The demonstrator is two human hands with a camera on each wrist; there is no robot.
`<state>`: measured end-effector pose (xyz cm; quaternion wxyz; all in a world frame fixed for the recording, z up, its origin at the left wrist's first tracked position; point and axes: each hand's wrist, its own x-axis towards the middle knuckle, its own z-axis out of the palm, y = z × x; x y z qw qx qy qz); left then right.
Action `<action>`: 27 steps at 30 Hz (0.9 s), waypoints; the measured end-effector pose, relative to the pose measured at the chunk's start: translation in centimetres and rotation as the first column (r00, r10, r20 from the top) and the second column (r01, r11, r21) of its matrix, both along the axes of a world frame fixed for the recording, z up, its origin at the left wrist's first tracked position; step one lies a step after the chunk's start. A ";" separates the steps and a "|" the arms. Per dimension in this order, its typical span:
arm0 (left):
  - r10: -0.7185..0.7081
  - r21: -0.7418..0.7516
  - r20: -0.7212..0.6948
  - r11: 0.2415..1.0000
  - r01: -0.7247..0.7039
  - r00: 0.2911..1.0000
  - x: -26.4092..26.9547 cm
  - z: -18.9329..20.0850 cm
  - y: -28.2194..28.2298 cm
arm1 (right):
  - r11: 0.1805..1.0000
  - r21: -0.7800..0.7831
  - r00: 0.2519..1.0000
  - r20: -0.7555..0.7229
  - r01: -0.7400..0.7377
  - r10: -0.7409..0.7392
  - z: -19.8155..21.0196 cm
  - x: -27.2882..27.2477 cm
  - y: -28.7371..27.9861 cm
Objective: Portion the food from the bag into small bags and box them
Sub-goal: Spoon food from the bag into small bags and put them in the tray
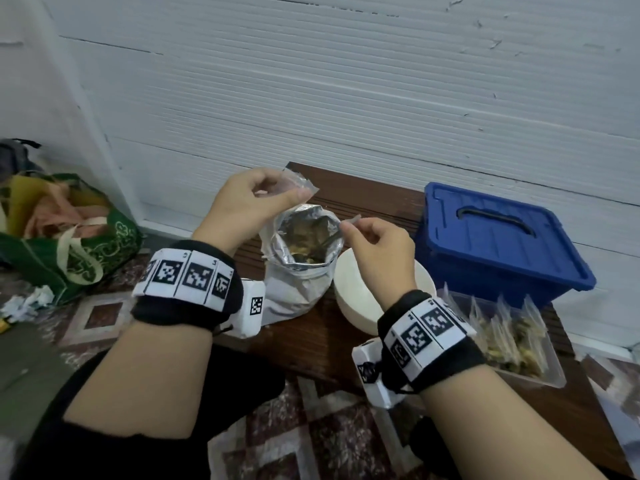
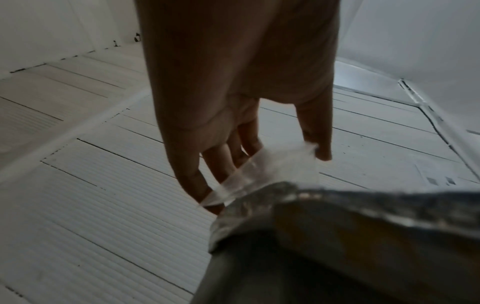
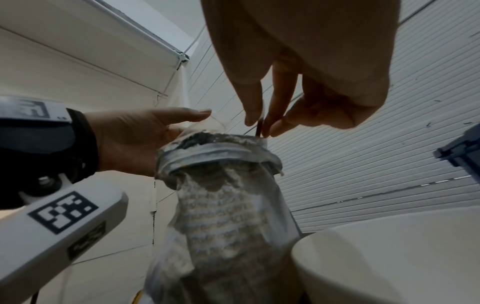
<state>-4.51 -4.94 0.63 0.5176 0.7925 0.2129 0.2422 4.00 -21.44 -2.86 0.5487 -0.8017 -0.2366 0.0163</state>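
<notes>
An open foil food bag (image 1: 298,282) stands on the low brown table (image 1: 367,199), with dark food visible inside. My left hand (image 1: 292,192) holds a small clear bag (image 1: 298,183) by its mouth, just above and left of the foil bag's rim. In the left wrist view the clear bag (image 2: 270,166) is stretched between thumb and fingers. My right hand (image 1: 349,225) pinches a thin utensil handle (image 3: 258,129) that dips into the foil bag (image 3: 233,216) at its right rim. The utensil's lower end is hidden inside.
A white bowl (image 1: 356,299) sits right of the foil bag. A blue lidded box (image 1: 498,237) stands at the back right. In front of it is a clear tray (image 1: 540,368) with several filled small bags. A green cloth bag (image 1: 79,251) lies on the floor, left.
</notes>
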 end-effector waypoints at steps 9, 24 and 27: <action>-0.052 -0.083 -0.044 0.995 0.048 0.998 -0.4 -0.3 0.6 | 1.000 -0.029 0.903 0.430 0.004 0.009 0.5 -0.6 1.6; -0.080 -0.073 -0.067 0.995 0.075 0.995 -0.5 -0.1 0.2 | 0.996 -0.090 0.946 0.324 0.001 0.028 0.0 -0.3 1.6; -0.090 -0.078 -0.066 0.993 0.085 0.994 -0.6 0.0 0.1 | 0.999 0.001 0.984 0.170 0.047 -0.046 0.3 -0.2 1.6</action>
